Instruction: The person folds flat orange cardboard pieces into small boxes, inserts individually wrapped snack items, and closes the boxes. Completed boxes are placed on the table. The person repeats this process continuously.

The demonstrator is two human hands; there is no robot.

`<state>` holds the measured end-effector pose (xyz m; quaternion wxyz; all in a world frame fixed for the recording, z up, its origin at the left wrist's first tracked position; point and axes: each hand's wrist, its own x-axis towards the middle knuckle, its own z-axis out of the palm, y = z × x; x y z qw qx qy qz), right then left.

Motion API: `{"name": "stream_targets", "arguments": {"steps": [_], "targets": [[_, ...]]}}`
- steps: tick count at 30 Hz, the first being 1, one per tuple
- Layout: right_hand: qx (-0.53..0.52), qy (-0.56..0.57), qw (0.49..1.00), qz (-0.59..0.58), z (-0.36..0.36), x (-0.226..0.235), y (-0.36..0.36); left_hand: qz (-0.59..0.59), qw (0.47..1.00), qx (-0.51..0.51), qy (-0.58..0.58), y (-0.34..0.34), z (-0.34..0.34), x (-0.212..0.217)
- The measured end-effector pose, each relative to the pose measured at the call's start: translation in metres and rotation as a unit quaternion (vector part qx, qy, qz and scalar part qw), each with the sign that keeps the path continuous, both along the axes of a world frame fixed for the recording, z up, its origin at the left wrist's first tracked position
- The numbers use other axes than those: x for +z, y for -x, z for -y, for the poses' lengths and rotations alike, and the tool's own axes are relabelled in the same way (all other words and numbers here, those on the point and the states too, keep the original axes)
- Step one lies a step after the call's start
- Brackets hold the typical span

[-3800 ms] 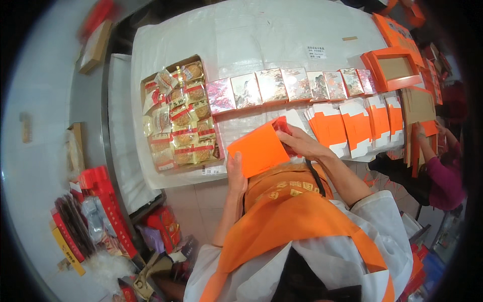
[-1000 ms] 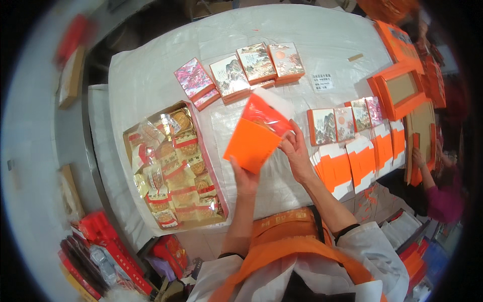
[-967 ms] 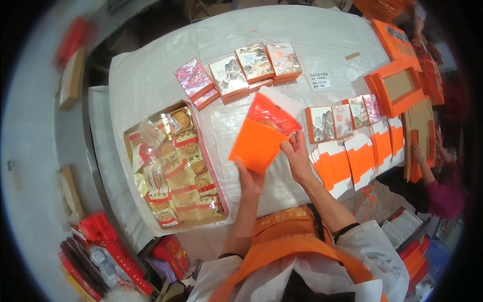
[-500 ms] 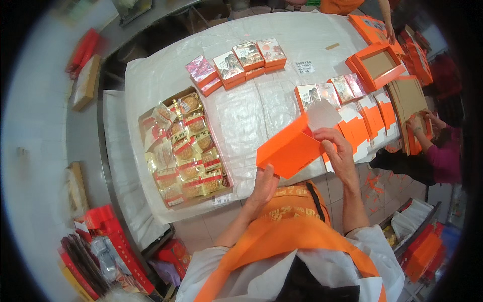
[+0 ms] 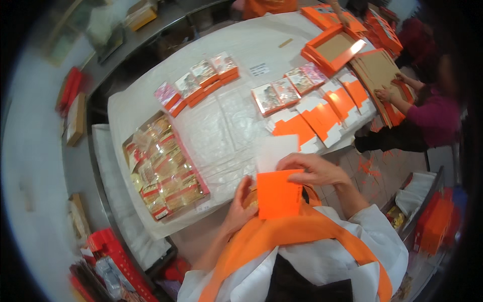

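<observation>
In front of my apron is a folded orange carton (image 5: 279, 195), with a pale flap standing up from its far edge. My right hand (image 5: 322, 172) grips its upper right side, the fingers behind the edge and the thumb across the orange face. Close beside the carton's left side is my left hand (image 5: 238, 210), its fingers stretched upward and apart; whether they touch the carton is hard to make out. Flat orange-and-white carton blanks (image 5: 316, 121) lie on the table to the right, beyond the right hand.
An open box of wrapped round pastries (image 5: 168, 171) stands at the table's left. Small printed boxes sit in two groups, stacked ones (image 5: 205, 74) and a row (image 5: 287, 94). An orange tray box (image 5: 334, 50) stands far right. A co-worker's hands (image 5: 390, 90) rest on cardboard (image 5: 375, 70).
The carton has come nearer my body and turned more upright, its orange face now squarer. My left hand has shifted from its lower edge to beside it. The view has swung somewhat.
</observation>
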<state>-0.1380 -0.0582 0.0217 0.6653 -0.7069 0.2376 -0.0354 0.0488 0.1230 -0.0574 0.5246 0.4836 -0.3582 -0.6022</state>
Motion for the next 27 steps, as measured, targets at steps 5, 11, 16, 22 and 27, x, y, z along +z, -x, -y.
{"name": "stream_targets", "arguments": {"steps": [5, 11, 16, 22, 27], "targets": [[-0.003, 0.028, 0.998, 0.054, 0.002, -0.015, 0.014, 0.105, 0.99, 0.087, 0.043, 0.015, 0.049, 0.009], [-0.1, -0.123, 0.979, 0.127, 0.001, -0.029, 0.023, -0.014, 0.993, 0.099, -0.059, 0.012, 0.088, 0.019], [-0.171, -0.138, 0.953, 0.211, -0.008, -0.058, 0.016, 0.001, 0.996, 0.088, 0.008, 0.008, 0.106, 0.018], [-0.291, 0.083, 0.917, 0.259, -0.033, -0.082, 0.011, 0.209, 0.968, 0.082, 0.115, 0.008, 0.077, 0.027], [-0.335, -0.048, 0.895, 0.29, -0.042, -0.08, -0.003, 0.143, 0.972, 0.169, 0.082, 0.025, 0.059, 0.029]]}}
